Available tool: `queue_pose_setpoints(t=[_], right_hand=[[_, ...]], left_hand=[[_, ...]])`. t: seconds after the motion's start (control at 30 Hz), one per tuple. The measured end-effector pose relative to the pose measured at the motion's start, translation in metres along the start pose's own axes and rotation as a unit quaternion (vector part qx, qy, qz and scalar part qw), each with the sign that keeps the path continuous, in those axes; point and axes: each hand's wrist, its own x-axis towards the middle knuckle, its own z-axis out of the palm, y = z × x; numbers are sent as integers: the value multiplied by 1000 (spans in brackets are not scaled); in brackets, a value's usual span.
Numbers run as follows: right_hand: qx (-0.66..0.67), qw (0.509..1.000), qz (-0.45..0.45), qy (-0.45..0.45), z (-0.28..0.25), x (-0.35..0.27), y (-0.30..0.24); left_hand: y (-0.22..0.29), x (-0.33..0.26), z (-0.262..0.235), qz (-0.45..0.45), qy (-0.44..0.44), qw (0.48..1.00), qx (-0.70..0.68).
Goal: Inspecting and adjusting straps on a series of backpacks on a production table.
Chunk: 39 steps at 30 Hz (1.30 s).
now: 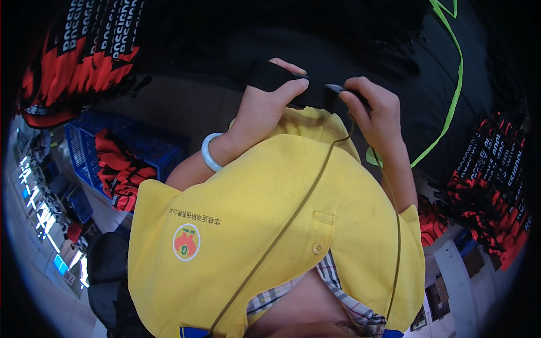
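One yellow shirt [282, 191], worn, fills the middle. Stacked red-and-black pieces [84, 65] upper left, more at right. Blue crate [79, 155] at left, similar pieces in it. Green strip [459, 73] curves down the right side. Left hand [262, 110] and right hand [378, 110] near each other, thumbs pressed toward fingers. Left pinches a black piece [269, 77]. Pale bracelet [208, 152] around left wrist. Smallest: dark tool [336, 88], pale pointed tip, pinched in the right, apart from left thumb.

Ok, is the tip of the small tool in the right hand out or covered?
Out: its pale, pointed tip shows bare beyond the right hand; most of the handle is hidden.
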Motion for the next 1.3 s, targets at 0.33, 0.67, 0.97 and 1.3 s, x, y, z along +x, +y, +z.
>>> queue_pose_setpoints(t=[0.33, 0.67, 0.97, 1.3], right_hand=[[314, 916, 206, 141, 36, 9, -4], [434, 861, 264, -25, 49, 11, -6], [407, 893, 181, 54, 49, -4, 1], [371, 917, 142, -27, 52, 2, 10]], left_hand=[[3, 4, 3, -21, -6, 999, -36], [-3, 5, 0, -27, 9, 1000, 11], [1, 11, 0, -59, 39, 997, -39], [-1, 29, -13, -49, 23, 997, 56]])
